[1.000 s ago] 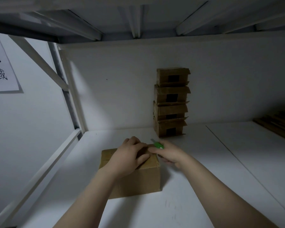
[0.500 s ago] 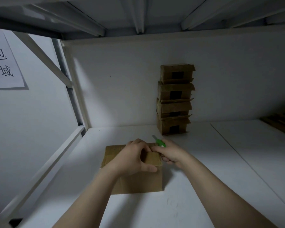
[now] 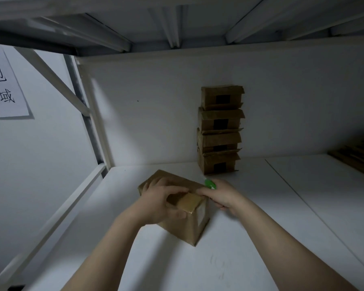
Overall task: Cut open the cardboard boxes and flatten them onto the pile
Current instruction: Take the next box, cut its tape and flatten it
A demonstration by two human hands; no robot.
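Observation:
A brown taped cardboard box (image 3: pixel 190 224) stands on the white shelf board (image 3: pixel 250 217), turned so one corner points toward me. My left hand (image 3: pixel 160 201) grips its top and near side. My right hand (image 3: pixel 221 195) holds a green cutter (image 3: pixel 210 184) at the box's far right top edge, fingertips touching the cardboard. The blade is hidden. Behind, a stack of several sealed cardboard boxes (image 3: pixel 220 131) rises against the back wall.
A pile of flattened cardboard (image 3: pixel 357 156) lies at the right edge. A white frame post and diagonal brace (image 3: pixel 88 114) stand at the left. A paper sign (image 3: pixel 2 85) hangs on the left wall. Shelf beams run close overhead.
The box has been rotated on the shelf, from square-on to corner toward me. Both hands stayed on it, and the green cutter stayed at its top right edge.

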